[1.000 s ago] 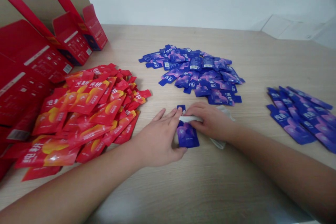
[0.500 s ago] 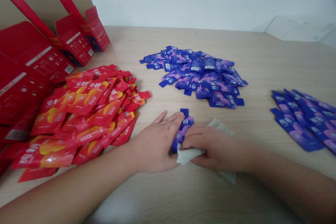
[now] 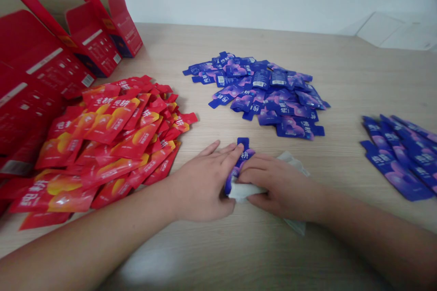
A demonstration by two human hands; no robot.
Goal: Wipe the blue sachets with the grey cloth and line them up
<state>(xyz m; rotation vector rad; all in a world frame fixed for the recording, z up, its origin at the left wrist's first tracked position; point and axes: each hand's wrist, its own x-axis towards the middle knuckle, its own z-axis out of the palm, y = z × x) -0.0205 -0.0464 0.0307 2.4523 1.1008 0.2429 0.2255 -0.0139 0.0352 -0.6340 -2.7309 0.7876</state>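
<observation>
In the middle of the table, a blue-purple sachet [image 3: 243, 154] lies upright in my view with its narrow tab pointing away. My left hand [image 3: 205, 182] holds it at its left edge, index finger near the top and thumb by the lower end. A white tissue [image 3: 244, 191] is bunched in the fingers of my right hand [image 3: 280, 186], pressed against the sachet's lower right part. The tissue's loose end sticks out behind that hand. My fingers cover much of the sachet.
Red-orange sachets [image 3: 112, 132] are heaped at the left, before red cartons [image 3: 99, 41] with ribbon handles. A pile of blue-purple sachets [image 3: 262, 86] lies farther back. Several more blue sachets [image 3: 396, 168] lie in a row at the right. A white object [image 3: 396, 29] stands by the wall.
The view has shifted slightly. My right hand and the tissue are a little higher on the sachet; my left hand keeps nearly the same hold.
</observation>
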